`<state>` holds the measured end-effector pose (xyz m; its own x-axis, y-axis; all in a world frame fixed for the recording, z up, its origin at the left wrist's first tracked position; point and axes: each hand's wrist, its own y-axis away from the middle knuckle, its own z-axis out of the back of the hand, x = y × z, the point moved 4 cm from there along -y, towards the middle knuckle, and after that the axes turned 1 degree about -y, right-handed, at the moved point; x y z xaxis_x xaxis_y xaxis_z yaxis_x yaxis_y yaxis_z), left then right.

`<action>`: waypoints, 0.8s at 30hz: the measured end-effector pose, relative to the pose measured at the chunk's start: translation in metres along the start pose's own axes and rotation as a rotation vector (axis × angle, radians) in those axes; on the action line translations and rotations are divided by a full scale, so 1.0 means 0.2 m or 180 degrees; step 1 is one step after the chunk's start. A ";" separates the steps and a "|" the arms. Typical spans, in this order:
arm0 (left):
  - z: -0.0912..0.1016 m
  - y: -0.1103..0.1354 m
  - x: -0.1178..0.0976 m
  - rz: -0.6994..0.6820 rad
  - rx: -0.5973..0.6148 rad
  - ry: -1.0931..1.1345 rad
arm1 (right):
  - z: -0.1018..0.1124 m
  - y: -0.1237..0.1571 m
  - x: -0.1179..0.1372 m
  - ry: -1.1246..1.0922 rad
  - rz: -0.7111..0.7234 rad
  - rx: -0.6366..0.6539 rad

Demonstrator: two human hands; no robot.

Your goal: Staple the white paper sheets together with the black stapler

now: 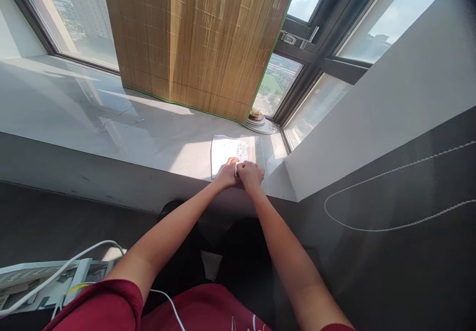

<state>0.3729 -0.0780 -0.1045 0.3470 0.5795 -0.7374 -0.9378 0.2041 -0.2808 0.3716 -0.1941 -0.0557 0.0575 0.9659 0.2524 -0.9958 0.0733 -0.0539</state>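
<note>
My left hand (226,174) and my right hand (252,173) meet over the front edge of the sunlit windowsill, fingers curled in. Between them shows a sliver of a small white-and-dark thing, mostly covered by the fingers, whose kind I cannot make out. Directly behind and beneath the hands lies white paper (222,151), looking like a sheet or thin stack. A block of dense black print or pattern (242,149) shows on its right part, just beyond my fingertips.
A bamboo blind (193,38) hangs to the sill (159,135). Stacked plates or discs (256,118) stand in the corner by the dark window frame (297,90). A beaded cord (357,229) loops at right. A white rack-like object (80,276) and white cable (67,265) are lower left.
</note>
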 end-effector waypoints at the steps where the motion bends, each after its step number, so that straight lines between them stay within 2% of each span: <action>1: 0.00 0.00 0.00 0.0012 -0.0004 0.0014 | 0.00 0.00 0.00 0.0009 0.0011 -0.0013; 13: 0.03 0.00 -0.01 0.0215 -0.0085 0.0061 | -0.01 0.04 0.04 0.0148 0.0140 -0.0288; 16: 0.04 0.00 -0.02 0.0218 -0.0071 0.0083 | 0.01 0.02 -0.05 -0.0299 0.0306 -0.0378; 20: 0.04 0.00 -0.01 0.0192 -0.0070 0.0160 | 0.05 0.00 -0.24 -0.0869 0.1393 -0.0057; 21: 0.04 0.00 -0.01 0.0182 -0.0082 0.0179 | 0.05 0.00 -0.30 -0.0895 0.1546 0.0027; 22: 0.04 0.00 -0.01 0.0173 -0.0091 0.0196 | 0.05 0.00 -0.36 -0.0896 0.1557 0.0068; 24: 0.04 0.01 -0.01 0.0156 -0.0086 0.0209 | 0.03 0.00 -0.49 -0.0872 0.1198 -0.0062</action>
<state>0.3706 -0.0728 -0.0989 0.3015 0.5351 -0.7892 -0.9533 0.1549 -0.2592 0.3651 -0.2910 -0.0739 -0.3311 0.8252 0.4576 -0.9422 -0.2626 -0.2083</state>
